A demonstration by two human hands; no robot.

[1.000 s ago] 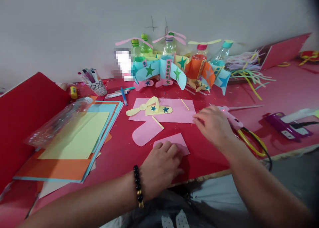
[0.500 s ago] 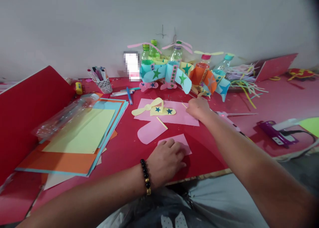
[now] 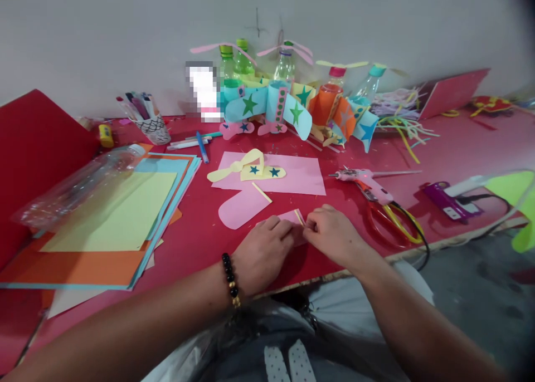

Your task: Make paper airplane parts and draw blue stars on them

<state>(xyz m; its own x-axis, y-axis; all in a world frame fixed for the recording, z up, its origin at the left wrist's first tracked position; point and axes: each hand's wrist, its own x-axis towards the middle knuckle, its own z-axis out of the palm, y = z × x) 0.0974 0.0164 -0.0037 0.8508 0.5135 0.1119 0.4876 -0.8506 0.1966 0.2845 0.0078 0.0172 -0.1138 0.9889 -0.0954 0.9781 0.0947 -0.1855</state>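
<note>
My left hand (image 3: 262,255) is on the red table with bent fingers, holding down a small pink paper piece (image 3: 286,216). At that piece's right edge, my right hand (image 3: 331,233) pinches a narrow yellow paper strip (image 3: 298,216), which lies along the edge. Part of the pink piece is hidden beneath my fingers. Just beyond lies a pink paper shape with one rounded end (image 3: 242,206), with another yellow strip (image 3: 262,192) along its straight edge. A yellow paper propeller (image 3: 225,173) and a yellow rounded piece with blue stars (image 3: 263,173) rest on a pink sheet (image 3: 303,175).
A pink glue gun (image 3: 365,179) lies at right, near red-and-yellow-handled scissors (image 3: 387,226) and a purple power strip (image 3: 449,201). Coloured paper sheets (image 3: 112,209) and a clear plastic bottle (image 3: 83,190) are at left. Decorated bottle planes (image 3: 278,106) and a pen cup (image 3: 154,130) stand behind.
My right hand has come back from the far side of the pink sheet with the yellow strip and brought it to the small pink piece. My left hand stays on that piece.
</note>
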